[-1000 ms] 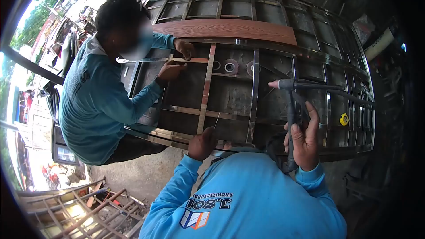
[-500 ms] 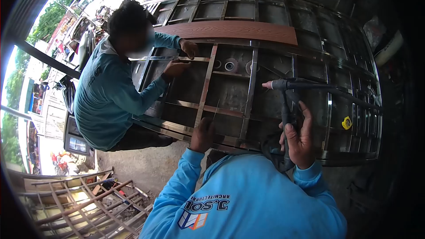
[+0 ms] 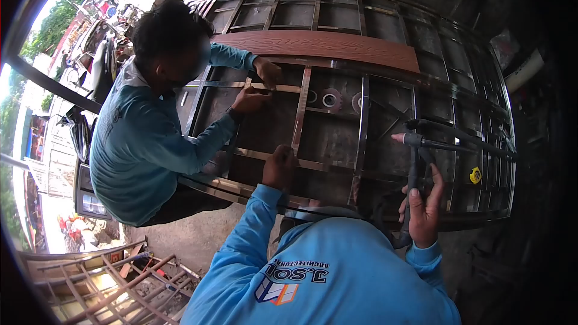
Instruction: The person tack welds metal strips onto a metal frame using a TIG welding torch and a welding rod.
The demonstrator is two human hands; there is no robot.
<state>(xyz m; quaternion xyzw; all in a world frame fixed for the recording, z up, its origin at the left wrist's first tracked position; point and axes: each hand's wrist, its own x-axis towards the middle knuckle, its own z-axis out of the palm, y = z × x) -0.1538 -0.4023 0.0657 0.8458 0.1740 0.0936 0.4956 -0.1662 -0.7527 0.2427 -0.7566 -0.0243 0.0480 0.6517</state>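
My right hand [image 3: 425,213] is wrapped round the handle of a TIG welding torch [image 3: 414,174], whose pinkish nozzle points left above the metal frame [image 3: 362,138]. Its thumb and forefinger extend along the handle. My left hand [image 3: 280,168] is a closed fist over the near side of the frame, beside a crossbar. A thin metal rod stood out of this fist in the earlier view; at this moment it is hard to make out. The frame is a large grid of shiny metal tubes.
Across the frame lies a reddish-brown wood-grain board [image 3: 325,47]. Round grinding discs [image 3: 330,100] and a yellow tape measure [image 3: 475,175] are within the grid. On the left a co-worker [image 3: 156,120] leans over, both hands at a crossbar. Another rack of bars [image 3: 102,286] is lower left.
The view has shifted, so the frame appears farther right. My left hand has risen slightly toward the crossbar joint. My right hand and the torch sit lower and farther right in view.
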